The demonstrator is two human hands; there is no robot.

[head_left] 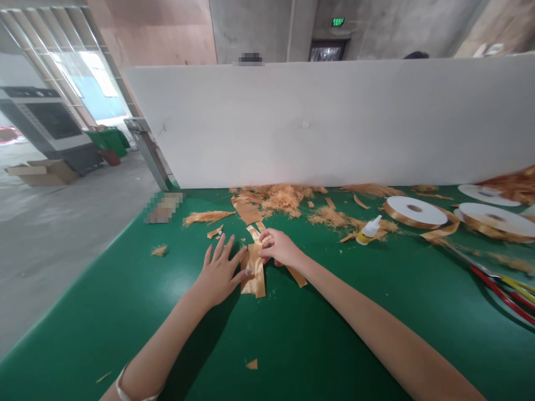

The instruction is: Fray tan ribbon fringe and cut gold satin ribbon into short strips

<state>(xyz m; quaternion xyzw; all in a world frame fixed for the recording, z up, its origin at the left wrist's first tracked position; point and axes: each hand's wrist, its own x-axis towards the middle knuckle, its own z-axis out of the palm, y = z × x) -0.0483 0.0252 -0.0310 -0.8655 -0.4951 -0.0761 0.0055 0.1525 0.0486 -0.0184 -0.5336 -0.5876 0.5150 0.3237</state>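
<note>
Several gold ribbon strips (pixel 253 278) lie overlapping on the green table (pixel 317 345), in the middle of the view. My left hand (pixel 221 270) is spread, palm down, with its thumb on the left edge of the strips. Over their upper right side, my right hand (pixel 279 248) has its fingers pinched together at the ribbon. The fingertips partly cover what they grip. One more strip (pixel 296 277) sticks out below the right wrist.
Frayed ribbon fibres (pixel 286 199) lie along the white partition (pixel 309 128). At the right are a glue bottle (pixel 369 230), ribbon rolls (pixel 415 210) and red- and yellow-handled tools (pixel 501 295). A gold scrap (pixel 252 364) lies near the front.
</note>
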